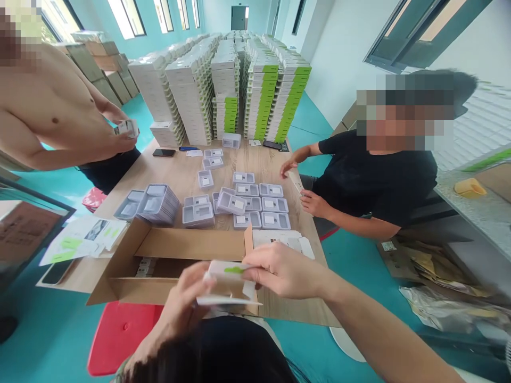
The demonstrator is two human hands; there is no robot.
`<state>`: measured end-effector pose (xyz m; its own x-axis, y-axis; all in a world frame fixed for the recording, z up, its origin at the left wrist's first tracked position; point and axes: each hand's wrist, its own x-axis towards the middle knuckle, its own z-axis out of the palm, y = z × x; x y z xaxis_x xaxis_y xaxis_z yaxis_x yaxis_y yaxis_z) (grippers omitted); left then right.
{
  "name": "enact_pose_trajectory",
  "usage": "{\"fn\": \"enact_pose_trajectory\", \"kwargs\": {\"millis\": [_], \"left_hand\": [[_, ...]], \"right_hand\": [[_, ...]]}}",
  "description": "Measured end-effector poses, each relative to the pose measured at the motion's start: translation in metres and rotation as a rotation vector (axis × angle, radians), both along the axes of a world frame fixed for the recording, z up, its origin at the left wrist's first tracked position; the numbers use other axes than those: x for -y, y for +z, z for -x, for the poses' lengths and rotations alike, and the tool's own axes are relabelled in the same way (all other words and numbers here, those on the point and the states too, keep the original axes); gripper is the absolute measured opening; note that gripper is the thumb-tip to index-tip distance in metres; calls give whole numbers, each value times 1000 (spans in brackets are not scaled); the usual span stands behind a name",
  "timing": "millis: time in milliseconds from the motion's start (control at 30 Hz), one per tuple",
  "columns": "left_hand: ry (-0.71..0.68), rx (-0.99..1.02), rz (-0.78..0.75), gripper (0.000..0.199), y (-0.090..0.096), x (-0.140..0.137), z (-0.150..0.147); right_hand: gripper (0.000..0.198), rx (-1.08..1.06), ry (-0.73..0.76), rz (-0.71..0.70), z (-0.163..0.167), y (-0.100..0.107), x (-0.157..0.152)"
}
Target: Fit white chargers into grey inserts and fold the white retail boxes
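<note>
Close to my body, both hands are on a small white carton (219, 268) with a green mark; its near flap sticks out and it looks partly open. My left hand (187, 298) grips the carton's left side, slightly blurred. At the right end, my right hand (281, 268) pinches the edge with thumb and fingers. Just beyond and below lies an open brown cardboard box (191, 242) with white items (146, 267) inside. Flat white carton blanks (295, 243) lie on the table to the right of the box.
Grey plastic trays (274, 205) are spread over the table (175, 173), with stacked trays (162, 205) at left. Tall piles of white-green cartons (261, 96) stand behind. One person (375, 175) sits right, handling a carton; another (59, 117) stands left. A red stool (120, 338) is below.
</note>
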<state>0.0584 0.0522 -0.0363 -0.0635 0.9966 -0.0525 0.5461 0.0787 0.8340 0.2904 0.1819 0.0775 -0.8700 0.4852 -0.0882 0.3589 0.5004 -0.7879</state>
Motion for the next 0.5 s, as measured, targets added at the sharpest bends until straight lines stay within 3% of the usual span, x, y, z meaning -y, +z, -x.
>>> {"fn": "enact_pose_trajectory", "kwargs": {"millis": [67, 100, 167, 233, 367, 500], "left_hand": [[78, -53, -358, 88, 3, -13, -4], [115, -54, -441, 110, 4, -18, -9], [203, -129, -523, 128, 4, -22, -19], [245, -228, -554, 120, 1, -22, -26], [190, -295, -756, 111, -7, -19, -21], [194, -236, -744, 106, -9, -15, -16]], "right_hand": [[34, -67, -199, -176, 8, -4, 16], [36, -105, -283, -242, 13, -6, 24], [37, -173, -380, -289, 21, -13, 41], [38, -198, -421, -267, 27, -20, 53], [34, -146, -473, -194, 31, -28, 64], [28, -141, -508, -314, 34, -35, 68]]}}
